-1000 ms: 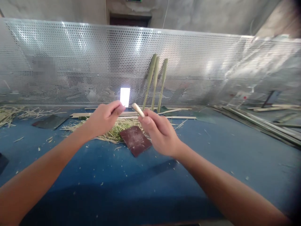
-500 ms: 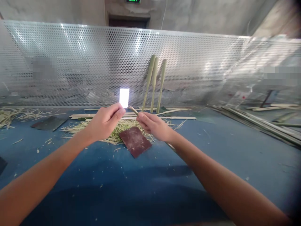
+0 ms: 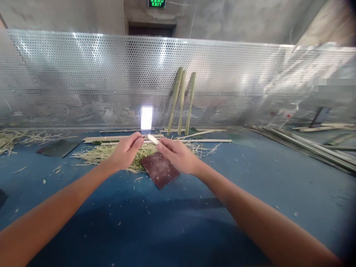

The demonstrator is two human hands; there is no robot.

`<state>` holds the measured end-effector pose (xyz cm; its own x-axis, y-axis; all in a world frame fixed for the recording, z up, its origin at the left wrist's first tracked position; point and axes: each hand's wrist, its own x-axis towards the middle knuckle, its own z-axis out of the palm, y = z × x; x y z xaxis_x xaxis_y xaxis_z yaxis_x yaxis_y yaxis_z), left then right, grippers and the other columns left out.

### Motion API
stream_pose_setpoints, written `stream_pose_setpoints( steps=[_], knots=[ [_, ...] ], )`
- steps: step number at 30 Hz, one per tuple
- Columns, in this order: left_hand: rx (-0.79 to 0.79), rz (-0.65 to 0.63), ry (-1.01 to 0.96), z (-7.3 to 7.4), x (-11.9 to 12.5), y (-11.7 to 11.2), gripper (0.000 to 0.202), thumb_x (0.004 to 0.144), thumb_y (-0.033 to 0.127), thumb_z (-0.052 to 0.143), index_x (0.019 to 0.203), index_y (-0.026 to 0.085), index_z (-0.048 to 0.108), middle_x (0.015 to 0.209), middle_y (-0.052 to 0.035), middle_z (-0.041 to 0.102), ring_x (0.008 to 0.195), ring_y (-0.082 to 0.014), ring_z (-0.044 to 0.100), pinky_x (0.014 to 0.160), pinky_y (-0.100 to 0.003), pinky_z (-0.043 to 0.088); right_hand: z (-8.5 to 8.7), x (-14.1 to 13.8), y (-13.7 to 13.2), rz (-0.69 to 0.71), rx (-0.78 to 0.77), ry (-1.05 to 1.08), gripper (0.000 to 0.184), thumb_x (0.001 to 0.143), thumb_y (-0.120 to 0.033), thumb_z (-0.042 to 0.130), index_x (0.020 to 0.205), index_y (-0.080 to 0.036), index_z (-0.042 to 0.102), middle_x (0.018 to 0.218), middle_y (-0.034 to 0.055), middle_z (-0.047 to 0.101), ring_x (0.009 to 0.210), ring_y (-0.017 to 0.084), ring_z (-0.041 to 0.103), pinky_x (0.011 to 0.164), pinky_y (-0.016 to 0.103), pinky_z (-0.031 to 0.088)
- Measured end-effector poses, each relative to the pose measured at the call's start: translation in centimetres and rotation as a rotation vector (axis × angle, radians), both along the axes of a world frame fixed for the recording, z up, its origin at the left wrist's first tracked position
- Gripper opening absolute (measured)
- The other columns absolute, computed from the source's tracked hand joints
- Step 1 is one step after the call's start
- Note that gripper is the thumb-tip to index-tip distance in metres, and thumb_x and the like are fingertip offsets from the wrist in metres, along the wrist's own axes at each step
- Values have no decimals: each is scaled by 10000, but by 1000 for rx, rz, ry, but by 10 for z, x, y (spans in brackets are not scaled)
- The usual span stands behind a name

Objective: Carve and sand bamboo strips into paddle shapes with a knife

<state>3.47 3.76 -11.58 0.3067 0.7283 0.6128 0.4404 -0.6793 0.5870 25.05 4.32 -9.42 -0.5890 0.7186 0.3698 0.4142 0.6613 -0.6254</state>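
My right hand point(image 3: 178, 154) pinches a pale bamboo strip point(image 3: 152, 139) between thumb and fingers, its light end pointing left toward my other hand. Closed too, my left hand point(image 3: 125, 151) has thumb and forefinger pressed together near that end; a small dark bit shows at the fingertips, too small to name. Beneath both hands lies a pile of shavings point(image 3: 96, 155), with a brownish-red square of sandpaper point(image 3: 160, 171), dusted white, overlapping its front edge.
Three green, thick-topped sticks point(image 3: 182, 94) lean on a perforated metal screen point(image 3: 111, 74). A bright white rectangle point(image 3: 146, 118) glows before it. Long strips point(image 3: 303, 148) lie right on the blue table point(image 3: 178, 222). A dark sheet point(image 3: 58, 147) and more shavings point(image 3: 16, 140) are left.
Both hands have come lower and a little closer to me. The bamboo strip has turned, so a broad pale face shows where a thin greenish edge was.
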Motion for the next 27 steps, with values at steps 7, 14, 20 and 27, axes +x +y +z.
stream_pose_setpoints(
  steps=[7,14,20,27],
  knots=[
    [-56,-66,-17,-3,-3,5,346,1003,455,370,781,211,477,646,24,438,567,-119,391,512,-266,313,-1,0,-1,-3,47,-12,387,1000,-500,399,745,-212,444,608,-44,421,527,97,386,510,282,272],
    [-100,-114,-57,-10,-3,7,354,1003,476,353,788,220,469,661,9,439,547,-122,357,480,-275,294,0,0,-2,2,40,-9,399,996,-516,401,744,-212,450,603,-44,424,525,95,386,500,278,272],
    [-98,-126,-74,-13,-1,7,356,1009,475,334,801,220,469,664,9,437,547,-123,359,470,-270,303,0,0,-3,15,18,12,381,987,-517,408,766,-212,467,604,-43,435,531,99,388,502,278,271],
    [-40,-113,-26,-12,0,5,351,1016,464,316,821,216,472,664,8,463,551,-123,393,486,-271,321,1,0,-2,12,-6,7,387,984,-521,403,761,-212,466,605,-41,430,543,106,390,515,281,278]
  ],
)
